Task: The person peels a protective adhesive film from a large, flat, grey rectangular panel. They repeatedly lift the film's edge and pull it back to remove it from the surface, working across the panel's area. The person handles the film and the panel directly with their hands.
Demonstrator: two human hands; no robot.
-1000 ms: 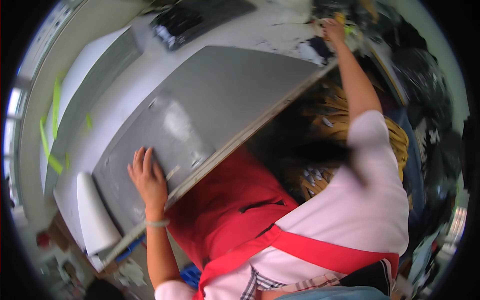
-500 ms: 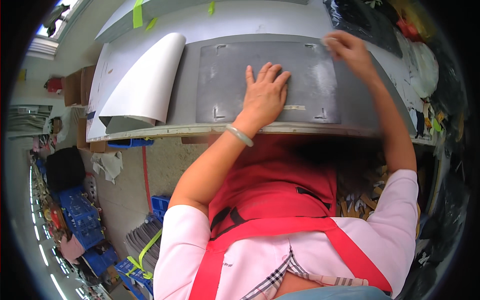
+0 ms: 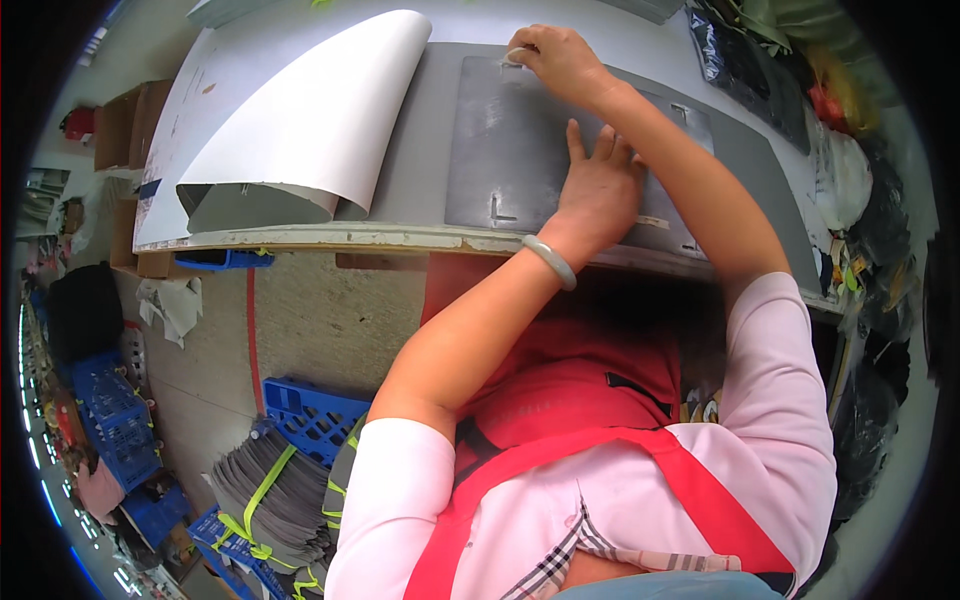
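A dark grey rectangular template [image 3: 500,140] with L-shaped slots near its corners lies flat on a larger grey sheet [image 3: 408,150]. My left hand [image 3: 602,195] presses down on the template with its fingers spread. Crossing over beyond it, my right hand [image 3: 560,65] is closed in a pinch at the far left corner slot. A small whitish piece [image 3: 515,54] shows at its fingertips, and I cannot make out its exact kind. Whitish smudges mark the template around the slots. On the left, the sheet's end curls back as a white flap [image 3: 310,120].
The table's front edge [image 3: 380,238] runs before my apron. Black plastic packages [image 3: 745,70] and a clear bag [image 3: 842,180] crowd the right side. On the floor at left are blue crates [image 3: 310,408] and a tied stack of grey sheets [image 3: 270,495].
My right hand has gone from the template's far right corner to its far left corner, passing over to the left. The left hand still rests on the template. The view has shifted.
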